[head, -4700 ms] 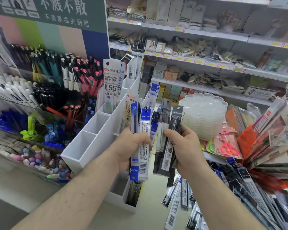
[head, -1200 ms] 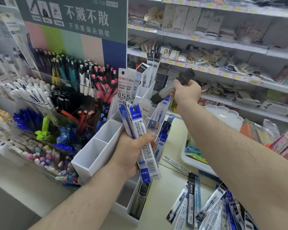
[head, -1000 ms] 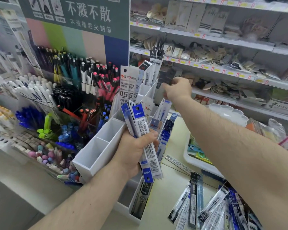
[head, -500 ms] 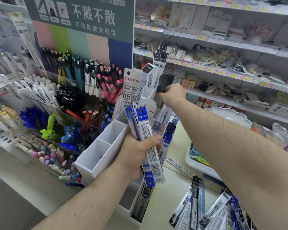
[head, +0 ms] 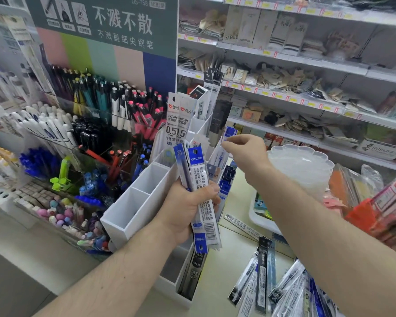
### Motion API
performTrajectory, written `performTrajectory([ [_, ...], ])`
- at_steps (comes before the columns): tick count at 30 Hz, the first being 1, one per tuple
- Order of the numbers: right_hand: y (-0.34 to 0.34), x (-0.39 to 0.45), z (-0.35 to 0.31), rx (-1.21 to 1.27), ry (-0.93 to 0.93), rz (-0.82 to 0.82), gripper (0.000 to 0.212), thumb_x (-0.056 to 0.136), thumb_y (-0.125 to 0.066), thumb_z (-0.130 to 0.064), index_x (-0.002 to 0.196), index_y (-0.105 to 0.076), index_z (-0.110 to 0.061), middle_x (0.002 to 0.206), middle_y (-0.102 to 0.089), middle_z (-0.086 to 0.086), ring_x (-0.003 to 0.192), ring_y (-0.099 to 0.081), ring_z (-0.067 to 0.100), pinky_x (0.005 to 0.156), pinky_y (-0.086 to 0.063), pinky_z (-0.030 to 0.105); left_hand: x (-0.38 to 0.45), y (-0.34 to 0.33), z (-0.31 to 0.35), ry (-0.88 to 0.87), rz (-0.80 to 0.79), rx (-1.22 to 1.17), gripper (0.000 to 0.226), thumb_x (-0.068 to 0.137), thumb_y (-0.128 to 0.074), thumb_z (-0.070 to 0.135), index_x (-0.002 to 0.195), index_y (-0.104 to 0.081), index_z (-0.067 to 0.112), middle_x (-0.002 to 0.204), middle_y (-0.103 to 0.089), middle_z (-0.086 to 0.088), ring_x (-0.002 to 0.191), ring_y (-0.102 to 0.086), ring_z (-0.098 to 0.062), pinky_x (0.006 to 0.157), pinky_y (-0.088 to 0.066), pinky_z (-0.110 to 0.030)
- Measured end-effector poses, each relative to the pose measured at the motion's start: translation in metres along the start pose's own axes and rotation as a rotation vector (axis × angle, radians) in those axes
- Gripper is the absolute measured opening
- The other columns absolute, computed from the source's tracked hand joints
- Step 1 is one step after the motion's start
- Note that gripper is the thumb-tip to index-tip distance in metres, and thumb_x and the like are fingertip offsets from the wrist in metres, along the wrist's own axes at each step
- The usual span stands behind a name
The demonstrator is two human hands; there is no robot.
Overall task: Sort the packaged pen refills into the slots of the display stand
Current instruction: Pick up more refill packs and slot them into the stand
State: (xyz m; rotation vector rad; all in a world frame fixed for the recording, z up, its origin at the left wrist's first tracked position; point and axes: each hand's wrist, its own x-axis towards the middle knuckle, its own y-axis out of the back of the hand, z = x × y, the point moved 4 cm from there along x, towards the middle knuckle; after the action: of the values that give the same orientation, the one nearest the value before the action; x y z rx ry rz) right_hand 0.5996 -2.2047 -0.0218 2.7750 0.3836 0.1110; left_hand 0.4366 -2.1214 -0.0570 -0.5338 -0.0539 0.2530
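Left hand (head: 188,209) clamped round blue-headed refill packs (head: 200,197), held just in front of white display stand (head: 133,209). Right hand (head: 247,152) raised near stand's upper slots, fingertips loosely curled beside a blue-topped pack (head: 229,132); contact unclear. More refill packs loose on counter (head: 233,259), lower right (head: 263,273).
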Motion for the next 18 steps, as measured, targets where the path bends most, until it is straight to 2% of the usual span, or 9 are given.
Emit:
performTrajectory([
  [2, 0.006, -0.026, -0.002, 0.084, -0.016, -0.001, 0.011, 0.089, -0.072, -0.02, 0.082, -0.068, -0.028, 0.084, -0.069, -0.004, 0.069, -0.06, 0.005, 0.058, -0.042, 0.02, -0.002, -0.001, 0.0, 0.022, -0.04, 0.025, 0.017, 0.085, -0.067, 0.001, 0.09, -0.068, 0.017, 0.068, -0.066, 0.0, 0.061, -0.066, -0.013, 0.057, -0.059, -0.028],
  [4, 0.013, -0.052, -0.003, 0.173, -0.039, -0.011, 0.008, 0.091, -0.07, -0.02, 0.085, -0.07, -0.025, 0.077, -0.068, -0.004, 0.053, -0.053, -0.001, 0.053, -0.04, 0.018, -0.003, -0.002, -0.001, 0.05, -0.074, 0.061, 0.019, 0.083, -0.072, 0.004, 0.097, -0.061, 0.011, 0.069, -0.067, -0.001, 0.064, -0.067, -0.015, 0.059, -0.059, -0.029],
  [6, 0.017, -0.077, -0.003, 0.245, -0.058, -0.051, 0.005, 0.091, -0.07, -0.02, 0.086, -0.071, -0.02, 0.07, -0.067, -0.006, 0.046, -0.051, -0.003, 0.05, -0.04, 0.015, -0.003, -0.002, -0.002, 0.07, -0.09, 0.097, 0.025, 0.079, -0.076, 0.007, 0.099, -0.061, 0.008, 0.071, -0.067, -0.004, 0.065, -0.067, -0.016, 0.06, -0.058, -0.03],
  [8, 0.018, -0.1, -0.006, 0.256, -0.051, -0.127, 0.006, 0.089, -0.072, -0.021, 0.087, -0.072, -0.015, 0.066, -0.065, -0.006, 0.047, -0.052, -0.003, 0.047, -0.04, 0.013, -0.002, -0.003, -0.004, 0.082, -0.117, 0.132, 0.029, 0.076, -0.075, 0.009, 0.102, -0.063, 0.008, 0.076, -0.067, -0.006, 0.068, -0.067, -0.018, 0.062, -0.058, -0.031],
  [10, 0.016, -0.118, -0.009, 0.172, -0.011, -0.19, 0.013, 0.084, -0.078, -0.023, 0.083, -0.072, -0.011, 0.062, -0.066, -0.006, 0.049, -0.055, -0.002, 0.048, -0.044, 0.012, -0.002, -0.004, -0.006, 0.088, -0.154, 0.167, 0.039, 0.077, -0.073, 0.01, 0.114, -0.063, 0.006, 0.087, -0.068, -0.01, 0.074, -0.068, -0.021, 0.066, -0.057, -0.032],
  [14, 0.012, -0.135, -0.011, 0.022, 0.009, -0.207, 0.028, 0.073, -0.087, -0.025, 0.077, -0.066, -0.008, 0.068, -0.07, 0.004, 0.057, -0.063, 0.009, 0.054, -0.056, 0.027, -0.002, -0.001, -0.011, 0.125, -0.184, 0.255, 0.044, 0.076, -0.075, 0.009, 0.118, -0.062, 0.004, 0.094, -0.068, -0.015, 0.083, -0.068, -0.025, 0.07, -0.056, -0.033],
  [18, 0.016, -0.132, -0.009, -0.006, -0.005, -0.192, 0.021, 0.083, -0.079, -0.019, 0.074, -0.066, -0.006, 0.061, -0.065, -0.003, 0.055, -0.06, 0.003, 0.052, -0.05, 0.018, -0.003, -0.001, -0.013, 0.155, -0.258, 0.264, 0.055, 0.068, -0.079, 0.01, 0.12, -0.062, 0.009, 0.096, -0.069, -0.013, 0.088, -0.07, -0.024, 0.075, -0.056, -0.034],
])
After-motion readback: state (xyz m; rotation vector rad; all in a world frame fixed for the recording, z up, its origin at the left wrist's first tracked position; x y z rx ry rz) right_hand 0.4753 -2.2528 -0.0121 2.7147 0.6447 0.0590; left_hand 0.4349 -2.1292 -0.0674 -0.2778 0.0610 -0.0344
